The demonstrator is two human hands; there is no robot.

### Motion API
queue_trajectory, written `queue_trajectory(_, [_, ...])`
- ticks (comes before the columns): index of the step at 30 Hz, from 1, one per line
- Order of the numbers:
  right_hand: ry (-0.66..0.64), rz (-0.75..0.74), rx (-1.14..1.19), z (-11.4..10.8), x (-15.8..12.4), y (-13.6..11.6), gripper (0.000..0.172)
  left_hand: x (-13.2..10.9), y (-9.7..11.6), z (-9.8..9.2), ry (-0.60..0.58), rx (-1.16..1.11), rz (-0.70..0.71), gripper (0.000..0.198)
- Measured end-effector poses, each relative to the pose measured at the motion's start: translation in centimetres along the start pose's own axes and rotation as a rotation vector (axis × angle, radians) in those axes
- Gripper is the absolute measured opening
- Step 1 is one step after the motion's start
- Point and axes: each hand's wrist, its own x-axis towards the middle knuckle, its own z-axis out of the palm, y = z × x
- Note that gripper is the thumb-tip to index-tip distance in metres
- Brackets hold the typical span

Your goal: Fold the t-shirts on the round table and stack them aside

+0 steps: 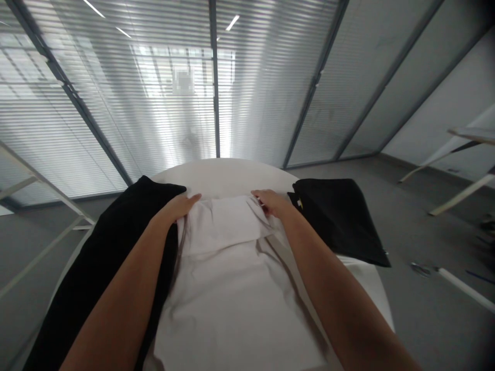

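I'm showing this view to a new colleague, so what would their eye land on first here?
The left hand and right hand rest on a pale folded cloth at the middle of a round white table. A long black cloth lies at the left, and a folded black cloth lies at the right. Bright slatted blinds fill the glass wall ahead.

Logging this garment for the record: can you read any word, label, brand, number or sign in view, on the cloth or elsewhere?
Nothing is readable: the small tag on the black folded cloth is too small to read, and the white garment shows no lettering.
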Motion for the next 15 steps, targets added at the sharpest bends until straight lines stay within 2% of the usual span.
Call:
queue_trajectory(3, [-0.067, 0.007, -0.012, 0.7, -0.7, 0.0, 0.012, 0.5, -0.4, 0.3, -0.042, 0.056, 0.132, 0.027])
queue_trajectory(6, [-0.09, -0.011, 0.075, 0.7, -1.1, -0.5, 0.004, 0.3, -0.7, 0.0, -0.107, -0.017, 0.155, 0.025])
queue_trajectory(8, [-0.06, -0.02, 0.127, 0.5, -1.0, -0.8, 0.006, 0.1, -0.9, -0.2, -0.125, -0.15, 0.148, 0.034])
queue_trajectory(11, [0.06, -0.108, 0.134, 0.2, -0.5, -0.9, 0.007, 0.3, -1.4, -0.3, -0.092, -0.357, 0.158, 0.042])
queue_trajectory(13, [0.139, -0.178, 0.105, 0.1, -0.2, -0.8, 0.011, 0.7, -1.9, -0.1, -0.044, -0.388, 0.181, 0.043])
queue_trajectory(15, [0.139, -0.199, 0.107, 0.1, -0.1, -0.6, 0.014, 1.3, -2.4, 0.2, 0.005, -0.37, 0.201, 0.042])
